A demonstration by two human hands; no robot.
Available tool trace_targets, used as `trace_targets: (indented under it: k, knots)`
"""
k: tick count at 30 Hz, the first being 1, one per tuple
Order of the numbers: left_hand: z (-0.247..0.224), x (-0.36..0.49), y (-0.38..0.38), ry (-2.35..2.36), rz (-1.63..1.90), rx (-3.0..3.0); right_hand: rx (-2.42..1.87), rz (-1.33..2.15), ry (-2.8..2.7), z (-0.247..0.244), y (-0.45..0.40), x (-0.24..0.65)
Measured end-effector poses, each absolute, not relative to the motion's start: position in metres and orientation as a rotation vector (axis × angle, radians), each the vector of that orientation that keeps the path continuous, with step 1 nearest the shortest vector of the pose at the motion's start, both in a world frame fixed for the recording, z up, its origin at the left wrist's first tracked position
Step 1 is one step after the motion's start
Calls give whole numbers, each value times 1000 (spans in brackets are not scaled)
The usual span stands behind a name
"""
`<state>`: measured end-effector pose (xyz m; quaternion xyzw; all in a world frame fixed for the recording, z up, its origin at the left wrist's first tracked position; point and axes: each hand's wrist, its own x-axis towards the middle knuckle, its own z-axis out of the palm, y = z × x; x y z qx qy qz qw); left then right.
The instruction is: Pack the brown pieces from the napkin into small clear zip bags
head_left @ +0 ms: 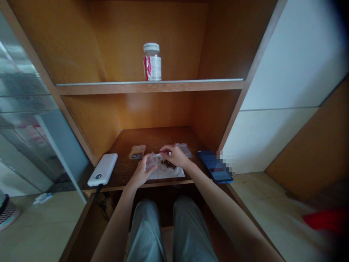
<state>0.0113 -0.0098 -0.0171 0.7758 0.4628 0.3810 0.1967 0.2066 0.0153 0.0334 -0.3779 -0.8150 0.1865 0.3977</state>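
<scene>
My left hand (142, 171) is closed on a small clear plastic bag (151, 162), its thumb and fingers at the bag's sides. Beside it, my right hand (174, 154) reaches in from the right with its fingertips pinched near the bag's opening; whatever they hold is too small to name. Under both hands lies a white sheet (163, 173) bearing a pile of small dark brown pieces (168, 164). One small bag with contents (136, 152) rests behind my left hand, and a flat clear bag (184, 149) lies behind my right wrist.
A white power bank (103, 169) with a black cable lies at the left of the wooden surface (122, 174). On the right edge is a dark phone (215, 167). A white-capped bottle (152, 62) stands on the shelf (109, 88) above. My knees are below the surface's front edge.
</scene>
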Motion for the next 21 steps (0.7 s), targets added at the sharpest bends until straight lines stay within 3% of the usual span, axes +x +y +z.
trace_targets:
  k: [9, 21]
  knots:
    - [-16, 13, -10, 1323, 1054, 2150, -887, 487, -2063, 36, 17, 187]
    - [-15, 13, -12, 1293, 1056, 2138, -1308, 319, -2501, 21, 34, 228]
